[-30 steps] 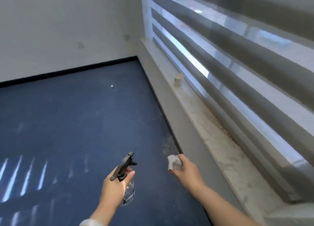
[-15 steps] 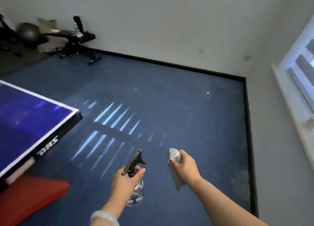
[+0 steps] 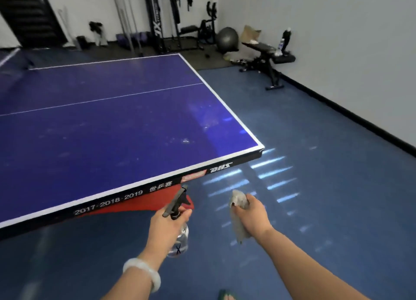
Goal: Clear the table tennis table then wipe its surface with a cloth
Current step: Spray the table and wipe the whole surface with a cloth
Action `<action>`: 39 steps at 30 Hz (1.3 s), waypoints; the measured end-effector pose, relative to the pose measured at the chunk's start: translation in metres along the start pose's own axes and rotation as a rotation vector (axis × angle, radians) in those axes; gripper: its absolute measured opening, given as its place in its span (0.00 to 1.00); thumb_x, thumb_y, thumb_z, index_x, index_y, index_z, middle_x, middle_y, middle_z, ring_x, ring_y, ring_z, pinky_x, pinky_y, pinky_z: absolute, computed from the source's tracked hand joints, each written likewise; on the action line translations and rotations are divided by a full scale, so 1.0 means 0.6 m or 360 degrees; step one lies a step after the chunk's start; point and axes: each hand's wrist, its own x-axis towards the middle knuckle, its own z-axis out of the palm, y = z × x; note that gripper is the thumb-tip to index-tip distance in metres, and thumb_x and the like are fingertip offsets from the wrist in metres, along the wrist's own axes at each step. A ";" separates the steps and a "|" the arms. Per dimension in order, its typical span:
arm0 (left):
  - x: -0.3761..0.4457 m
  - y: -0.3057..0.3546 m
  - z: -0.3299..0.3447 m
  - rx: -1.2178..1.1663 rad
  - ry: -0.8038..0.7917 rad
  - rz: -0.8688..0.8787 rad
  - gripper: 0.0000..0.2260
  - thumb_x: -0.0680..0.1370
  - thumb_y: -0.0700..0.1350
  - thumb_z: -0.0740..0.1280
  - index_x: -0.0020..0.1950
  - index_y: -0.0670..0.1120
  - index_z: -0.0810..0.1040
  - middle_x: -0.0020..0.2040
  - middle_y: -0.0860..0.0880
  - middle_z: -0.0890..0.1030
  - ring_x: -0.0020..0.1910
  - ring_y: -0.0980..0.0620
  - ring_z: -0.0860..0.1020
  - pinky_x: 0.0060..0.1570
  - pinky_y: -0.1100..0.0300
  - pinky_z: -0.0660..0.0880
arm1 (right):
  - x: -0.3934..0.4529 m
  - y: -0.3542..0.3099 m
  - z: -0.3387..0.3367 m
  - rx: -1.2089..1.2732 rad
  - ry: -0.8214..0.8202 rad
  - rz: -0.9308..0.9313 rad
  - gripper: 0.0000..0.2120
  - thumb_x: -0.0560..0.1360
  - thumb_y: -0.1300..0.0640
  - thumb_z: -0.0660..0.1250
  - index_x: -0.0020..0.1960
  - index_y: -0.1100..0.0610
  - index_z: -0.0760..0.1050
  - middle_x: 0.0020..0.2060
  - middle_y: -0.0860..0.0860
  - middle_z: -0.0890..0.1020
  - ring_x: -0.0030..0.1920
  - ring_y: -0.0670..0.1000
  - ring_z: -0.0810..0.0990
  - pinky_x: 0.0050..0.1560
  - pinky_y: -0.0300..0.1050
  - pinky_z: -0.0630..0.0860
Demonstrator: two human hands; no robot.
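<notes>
My left hand [image 3: 167,224] is wrapped around the neck of a clear spray bottle [image 3: 179,241]; can't tell how much liquid is in it. My right hand [image 3: 252,214] grips a bunched grey cloth [image 3: 238,211]. Half a second ago only the table corner showed at my left; now the blue table tennis table [image 3: 108,124] fills the view just ahead-left of both hands. Weight bench [image 3: 269,51] and grey exercise ball [image 3: 227,39] sit far beyond my right hand.

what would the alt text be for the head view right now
A person stands at the corner of a blue table tennis table, left hand gripping a clear spray bottle and right hand holding a grey cloth. Gym equipment stands along the far wall.
</notes>
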 end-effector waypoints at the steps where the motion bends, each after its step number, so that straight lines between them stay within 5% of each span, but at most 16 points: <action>1: 0.013 0.002 -0.017 -0.0025 0.0062 -0.0019 0.05 0.72 0.45 0.75 0.40 0.47 0.82 0.36 0.49 0.84 0.34 0.57 0.80 0.31 0.71 0.70 | 0.021 -0.025 0.019 0.0012 -0.0050 -0.0041 0.05 0.75 0.56 0.68 0.48 0.57 0.74 0.41 0.52 0.80 0.41 0.51 0.79 0.42 0.44 0.76; 4: 0.050 0.008 -0.062 -0.0140 0.0252 -0.0144 0.05 0.72 0.45 0.75 0.41 0.46 0.81 0.35 0.46 0.83 0.31 0.53 0.80 0.27 0.68 0.72 | 0.083 -0.097 0.081 0.0028 -0.0232 -0.0163 0.05 0.74 0.58 0.68 0.48 0.57 0.75 0.41 0.51 0.81 0.39 0.48 0.78 0.37 0.40 0.74; 12: 0.083 -0.026 -0.200 -0.0322 0.0733 -0.0353 0.05 0.72 0.44 0.75 0.40 0.45 0.81 0.34 0.48 0.83 0.34 0.52 0.80 0.38 0.59 0.74 | 0.169 -0.254 0.281 -0.0119 -0.0794 -0.0447 0.07 0.73 0.59 0.71 0.48 0.58 0.74 0.40 0.51 0.79 0.38 0.47 0.77 0.35 0.39 0.71; 23: 0.044 -0.142 -0.477 -0.0591 0.1371 -0.0530 0.07 0.70 0.43 0.77 0.35 0.50 0.81 0.33 0.48 0.82 0.36 0.48 0.79 0.44 0.49 0.77 | 0.068 -0.401 0.619 -0.0257 -0.1335 -0.0613 0.08 0.73 0.56 0.72 0.49 0.55 0.75 0.45 0.51 0.81 0.46 0.51 0.81 0.44 0.46 0.78; 32: 0.010 -0.230 -0.731 -0.0577 0.1503 -0.0545 0.05 0.73 0.43 0.74 0.41 0.43 0.81 0.31 0.53 0.81 0.33 0.57 0.78 0.37 0.59 0.71 | -0.042 -0.489 0.882 -0.0302 -0.1583 -0.0508 0.10 0.74 0.57 0.73 0.53 0.55 0.76 0.48 0.51 0.82 0.48 0.50 0.81 0.45 0.44 0.78; 39: 0.056 -0.288 -0.848 -0.0592 0.1540 -0.0628 0.03 0.76 0.44 0.71 0.44 0.47 0.80 0.30 0.55 0.79 0.35 0.52 0.76 0.40 0.55 0.71 | -0.053 -0.547 1.028 -0.0483 -0.1754 -0.0505 0.20 0.69 0.58 0.77 0.57 0.53 0.73 0.50 0.49 0.81 0.50 0.48 0.80 0.45 0.42 0.76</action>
